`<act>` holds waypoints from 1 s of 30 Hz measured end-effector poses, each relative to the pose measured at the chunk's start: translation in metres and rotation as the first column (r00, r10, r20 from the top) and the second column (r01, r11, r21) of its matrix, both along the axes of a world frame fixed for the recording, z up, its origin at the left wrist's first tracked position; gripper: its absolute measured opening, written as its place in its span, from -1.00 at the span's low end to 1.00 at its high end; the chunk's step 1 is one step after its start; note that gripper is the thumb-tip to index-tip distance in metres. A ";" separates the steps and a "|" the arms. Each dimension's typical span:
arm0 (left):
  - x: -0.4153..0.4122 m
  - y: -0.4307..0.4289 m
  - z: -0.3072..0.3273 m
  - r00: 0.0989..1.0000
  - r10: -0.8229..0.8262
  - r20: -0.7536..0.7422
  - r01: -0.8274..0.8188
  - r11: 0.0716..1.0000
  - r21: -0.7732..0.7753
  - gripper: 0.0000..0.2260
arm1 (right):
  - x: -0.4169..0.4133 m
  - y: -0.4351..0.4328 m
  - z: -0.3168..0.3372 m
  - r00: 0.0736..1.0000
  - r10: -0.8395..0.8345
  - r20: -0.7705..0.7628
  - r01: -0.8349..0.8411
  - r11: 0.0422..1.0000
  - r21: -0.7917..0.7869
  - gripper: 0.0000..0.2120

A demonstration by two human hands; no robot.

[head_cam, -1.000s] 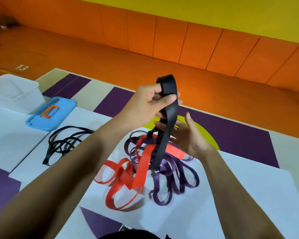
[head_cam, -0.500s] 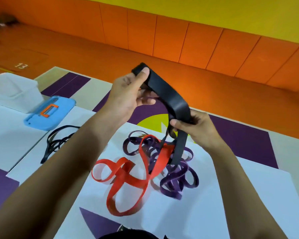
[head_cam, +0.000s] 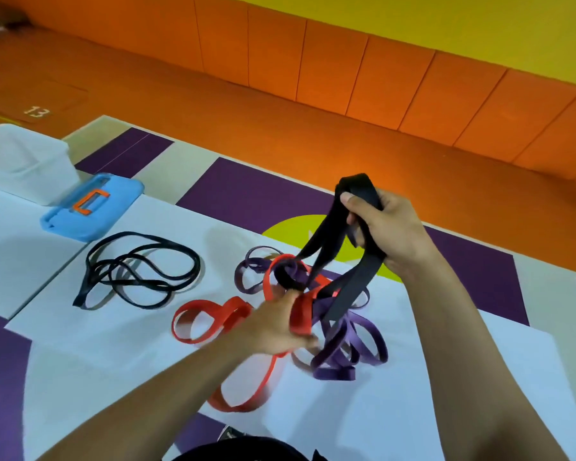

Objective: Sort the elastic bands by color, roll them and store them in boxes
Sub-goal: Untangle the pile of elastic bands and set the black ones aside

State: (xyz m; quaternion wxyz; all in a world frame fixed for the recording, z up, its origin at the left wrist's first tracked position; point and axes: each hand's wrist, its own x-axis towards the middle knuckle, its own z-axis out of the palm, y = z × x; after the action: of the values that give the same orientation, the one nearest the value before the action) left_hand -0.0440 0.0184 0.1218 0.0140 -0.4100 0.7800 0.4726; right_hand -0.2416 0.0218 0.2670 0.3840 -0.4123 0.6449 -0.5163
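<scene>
My right hand (head_cam: pixel 391 227) grips the top fold of a wide black band (head_cam: pixel 353 281), held up over the pile. Its strands hang down, and its lower end curls into a small loop inside a red band (head_cam: pixel 210 316). My left hand (head_cam: pixel 273 327) is low at the pile, blurred, with its fingers curled round a stretch of the red band and its thumb tip touching the black loop. Tangled purple bands (head_cam: pixel 346 347) lie under both. A bunch of thin black bands (head_cam: pixel 140 271) lies apart on the left.
A blue lid with an orange handle (head_cam: pixel 90 207) lies at the far left beside a clear plastic box (head_cam: pixel 24 164). White sheets (head_cam: pixel 446 377) cover the purple and cream floor mat. Orange padded floor and wall run behind.
My left hand let go of the black band's top and dropped to the pile. My right hand took over the top fold and moved right.
</scene>
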 end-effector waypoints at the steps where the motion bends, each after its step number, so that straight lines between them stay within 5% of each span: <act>1: -0.004 0.008 -0.012 1.000 0.025 0.003 -0.025 1.000 -0.011 -0.19 | 0.001 0.000 0.001 1.000 0.001 0.014 -0.001 1.000 0.008 -0.75; 6: -0.004 0.001 -0.036 0.978 0.205 -0.047 -0.209 0.971 -0.113 -0.39 | -0.005 0.003 0.007 0.988 -0.029 -0.150 0.038 0.998 0.054 -0.74; 11: 0.015 -0.038 -0.010 0.909 0.394 -0.134 -0.414 0.886 -0.208 -0.55 | -0.025 0.010 0.020 0.961 -0.151 -0.230 0.139 0.988 -0.070 -0.78; 14: 0.021 -0.061 0.002 0.884 0.382 -0.269 -0.397 0.918 -0.002 -0.55 | -0.040 0.006 0.015 0.894 -0.254 -0.370 0.227 0.967 -0.115 -0.80; 19: 0.039 -0.069 0.013 0.783 0.517 -0.346 -0.387 0.840 0.379 -0.61 | -0.062 0.010 0.004 0.910 -0.270 -0.316 0.270 0.962 -0.043 -0.76; 24: 0.052 -0.075 -0.012 0.908 0.412 -0.076 -0.405 0.909 0.099 -0.79 | -0.055 0.011 -0.008 0.935 -0.212 -0.284 0.218 0.976 -0.013 -0.77; 27: 0.049 -0.075 -0.035 0.888 0.329 0.321 -0.311 0.944 -0.108 -0.22 | -0.051 0.012 -0.008 0.946 -0.200 -0.256 0.207 0.978 0.002 -0.77; 28: 0.044 -0.073 -0.040 0.878 0.332 0.344 -0.270 0.938 -0.217 -0.14 | -0.051 0.012 -0.009 0.944 -0.193 -0.268 0.202 0.979 0.005 -0.77; 30: 0.024 -0.064 -0.038 0.950 0.251 0.185 -0.186 0.932 -0.312 -0.30 | -0.050 0.014 -0.011 0.942 -0.188 -0.278 0.197 0.980 0.003 -0.78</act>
State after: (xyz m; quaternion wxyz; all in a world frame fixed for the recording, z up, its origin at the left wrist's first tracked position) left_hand -0.0196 -0.0454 0.0842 -0.0122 -0.5424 0.7836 0.3027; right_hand -0.2915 0.0360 0.2562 0.2444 -0.4094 0.7372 -0.4788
